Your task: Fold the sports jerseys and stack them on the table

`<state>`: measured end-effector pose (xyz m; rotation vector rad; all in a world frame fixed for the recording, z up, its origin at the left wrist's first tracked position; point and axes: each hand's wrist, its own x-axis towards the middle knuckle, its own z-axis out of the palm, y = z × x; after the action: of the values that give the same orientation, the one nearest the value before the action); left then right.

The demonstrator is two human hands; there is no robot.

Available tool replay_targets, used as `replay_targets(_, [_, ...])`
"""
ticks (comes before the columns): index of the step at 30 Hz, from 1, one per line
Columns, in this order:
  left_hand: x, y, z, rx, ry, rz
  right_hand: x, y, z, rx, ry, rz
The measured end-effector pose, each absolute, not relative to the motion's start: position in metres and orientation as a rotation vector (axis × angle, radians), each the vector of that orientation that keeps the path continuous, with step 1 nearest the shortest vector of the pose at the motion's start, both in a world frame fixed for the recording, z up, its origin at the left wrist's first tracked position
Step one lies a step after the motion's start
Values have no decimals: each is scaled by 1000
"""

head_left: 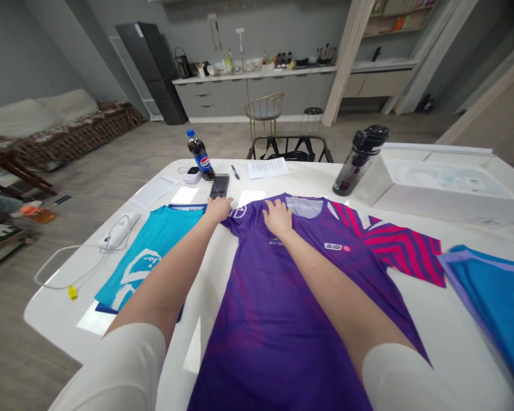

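The white table (411, 319) fills most of the view, its rounded near-left corner and left edge dropping to bare floor. A purple shirt (282, 308) lies flat along the middle of it, collar toward the far side, hem running off the bottom of the frame; its pink-striped sleeve (398, 245) spreads out to the right, while the left sleeve is folded in at the shoulder. A white box (445, 182) sits along the far right edge, and a blue cloth (497, 297) lies at the right, just beside the striped sleeve. A turquoise shirt (149, 257) lies left of the purple one, near the left edge.

The left hand (218, 209) rests flat, fingers extended, on the purple shirt's left shoulder. The right hand (277, 218) lies flat and open just below the collar. The 2 hands are near each other.

Beyond them stand a dark bottle (360, 160), a cola bottle (200, 155), a sheet of paper (268, 168) and a pen (235, 172). Bare tabletop shows between the shirt's right side and the blue cloth.
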<state>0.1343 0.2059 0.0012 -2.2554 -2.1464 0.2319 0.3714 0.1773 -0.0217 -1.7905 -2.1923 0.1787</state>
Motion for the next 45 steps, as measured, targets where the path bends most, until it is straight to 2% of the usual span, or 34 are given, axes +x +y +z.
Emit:
replay_targets(5, [130, 213, -9, -2203, -2145, 324, 367, 222, -42, -1906, -2170, 134])
replay_targets(12, [145, 204, -10, -2088, -2020, 28, 377, 267, -56, -1832, -2216, 24])
replay_targets(17, [146, 186, -10, -2251, -2020, 320, 378, 279, -59, -1801, -2202, -12])
replay_targets(21, [139, 169, -9, -2151, -2045, 326, 380, 277, -58, -1765, -2120, -44])
replay_targets(29, [158, 136, -6, -2217, -1926, 53, 388, 249, -40, -1657, -1990, -72])
replay_targets(35, [172, 121, -25, -2237, -2198, 203, 414, 194, -42, -1719, -2244, 125])
replay_targets(38, [179, 122, -23, -2217, -2249, 183, 446, 170, -40, -1759, -2231, 134])
replay_targets(45, [249, 166, -10, -2623, -1836, -227, 563, 139, -25, -1982, -2083, 143])
